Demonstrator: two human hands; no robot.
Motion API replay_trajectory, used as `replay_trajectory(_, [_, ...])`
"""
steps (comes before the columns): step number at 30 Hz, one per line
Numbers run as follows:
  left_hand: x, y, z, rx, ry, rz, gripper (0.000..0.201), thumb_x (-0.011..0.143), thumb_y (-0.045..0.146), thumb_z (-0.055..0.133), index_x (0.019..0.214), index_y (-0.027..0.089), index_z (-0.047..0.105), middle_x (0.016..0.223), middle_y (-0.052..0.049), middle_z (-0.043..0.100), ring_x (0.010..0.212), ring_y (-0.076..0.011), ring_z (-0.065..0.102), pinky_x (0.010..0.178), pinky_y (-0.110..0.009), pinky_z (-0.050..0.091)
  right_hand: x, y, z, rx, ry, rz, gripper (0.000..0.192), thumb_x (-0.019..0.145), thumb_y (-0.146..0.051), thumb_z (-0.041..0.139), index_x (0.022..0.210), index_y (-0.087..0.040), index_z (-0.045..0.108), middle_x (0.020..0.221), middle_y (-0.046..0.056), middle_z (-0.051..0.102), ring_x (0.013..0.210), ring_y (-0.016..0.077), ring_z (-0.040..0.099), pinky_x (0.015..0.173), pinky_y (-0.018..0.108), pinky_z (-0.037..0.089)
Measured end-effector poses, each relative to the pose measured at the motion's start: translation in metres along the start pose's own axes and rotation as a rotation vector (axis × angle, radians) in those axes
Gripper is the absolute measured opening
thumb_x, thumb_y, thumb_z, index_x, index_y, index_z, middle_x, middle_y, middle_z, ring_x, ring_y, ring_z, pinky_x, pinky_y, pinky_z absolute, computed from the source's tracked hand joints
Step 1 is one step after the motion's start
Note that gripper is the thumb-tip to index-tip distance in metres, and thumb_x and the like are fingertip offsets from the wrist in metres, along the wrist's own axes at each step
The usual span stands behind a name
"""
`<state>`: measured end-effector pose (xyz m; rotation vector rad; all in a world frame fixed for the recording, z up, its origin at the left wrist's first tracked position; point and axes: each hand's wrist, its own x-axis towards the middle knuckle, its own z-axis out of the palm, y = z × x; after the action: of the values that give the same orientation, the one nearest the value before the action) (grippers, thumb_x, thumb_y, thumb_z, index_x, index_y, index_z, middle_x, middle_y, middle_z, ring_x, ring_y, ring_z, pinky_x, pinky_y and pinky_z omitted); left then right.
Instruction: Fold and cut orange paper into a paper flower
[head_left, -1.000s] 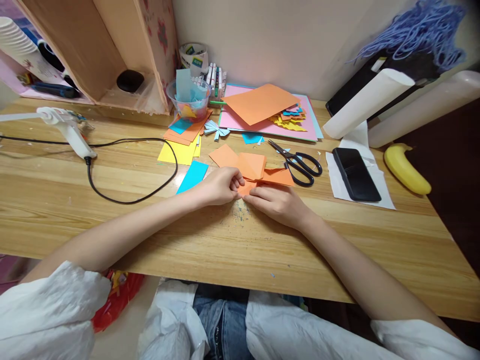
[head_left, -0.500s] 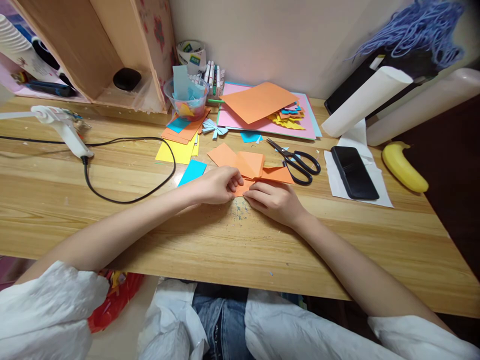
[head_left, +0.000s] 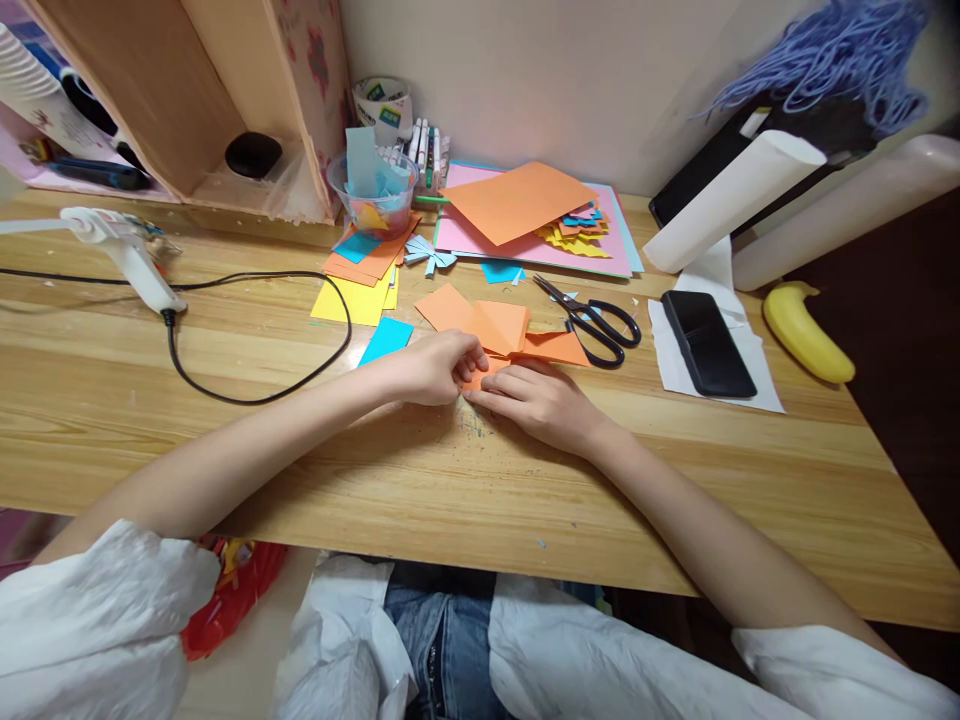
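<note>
A folded piece of orange paper (head_left: 501, 325), with flaps spread to several sides, lies on the wooden table before me. My left hand (head_left: 442, 368) grips its near left edge, fingers curled and closed. From the right, my right hand (head_left: 536, 403) lies over the near flap, its fingers stretched out and pressing on the paper. The fingertips of both hands almost meet and cover part of that flap. Just left of the folded paper is a blue paper strip (head_left: 385, 342). Black-handled scissors (head_left: 600, 325) lie close to its right flap.
A white glue gun (head_left: 127, 262) with a looping black cord stands at left. Behind are yellow sheets (head_left: 349, 303), a plastic cup of scraps (head_left: 373, 195) and a large orange sheet (head_left: 517, 203). At right lie a phone (head_left: 709, 343), a banana (head_left: 808, 332) and a white roll (head_left: 735, 202).
My right hand has slid left along the near flap, its fingers now straighter and closer to my left hand. My left hand and the paper have hardly moved.
</note>
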<state>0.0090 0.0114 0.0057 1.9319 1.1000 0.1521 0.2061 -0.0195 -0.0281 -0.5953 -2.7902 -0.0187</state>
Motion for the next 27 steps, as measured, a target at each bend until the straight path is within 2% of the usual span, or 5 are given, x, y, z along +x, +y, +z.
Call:
replay_trajectory(5, [-0.001, -0.001, 0.000, 0.002, 0.000, 0.022, 0.032, 0.061, 0.001, 0.053, 0.090, 0.013, 0.054, 0.085, -0.006, 0.058, 0.073, -0.0129, 0.056, 0.063, -0.023, 0.047, 0.001, 0.001, -0.001, -0.031, 0.033, 0.011, 0.027, 0.092, -0.014, 0.038, 0.107, -0.018, 0.060, 0.098, 0.005, 0.067, 0.089, 0.0184, 0.057, 0.077, 0.032, 0.046])
replay_trajectory(12, [0.002, -0.008, 0.002, -0.026, -0.018, 0.042, 0.041, 0.056, -0.001, 0.052, 0.094, 0.014, 0.055, 0.085, -0.006, 0.059, 0.073, -0.0140, 0.057, 0.062, -0.024, 0.046, 0.000, 0.006, -0.013, -0.058, 0.034, 0.024, 0.025, 0.092, -0.015, 0.040, 0.094, -0.018, 0.065, 0.091, 0.003, 0.070, 0.084, 0.0168, 0.057, 0.067, 0.029, 0.046])
replay_trajectory(18, [-0.002, -0.002, -0.001, -0.024, -0.019, 0.028, 0.043, 0.054, -0.004, 0.046, 0.093, 0.013, 0.056, 0.085, -0.006, 0.059, 0.077, -0.0146, 0.056, 0.065, -0.025, 0.046, -0.003, 0.009, -0.018, -0.068, 0.053, 0.031, 0.021, 0.089, -0.012, 0.045, 0.083, -0.016, 0.065, 0.088, 0.002, 0.070, 0.081, 0.0155, 0.058, 0.063, 0.027, 0.043])
replay_trajectory(27, [-0.002, -0.003, 0.000, -0.008, -0.009, 0.034, 0.046, 0.052, -0.003, 0.044, 0.093, 0.013, 0.057, 0.091, -0.007, 0.058, 0.079, -0.0154, 0.056, 0.066, -0.026, 0.046, -0.003, 0.011, -0.024, -0.141, 0.083, 0.033, 0.025, 0.081, -0.006, 0.047, 0.064, -0.016, 0.063, 0.064, 0.002, 0.064, 0.062, 0.0146, 0.052, 0.063, 0.028, 0.040])
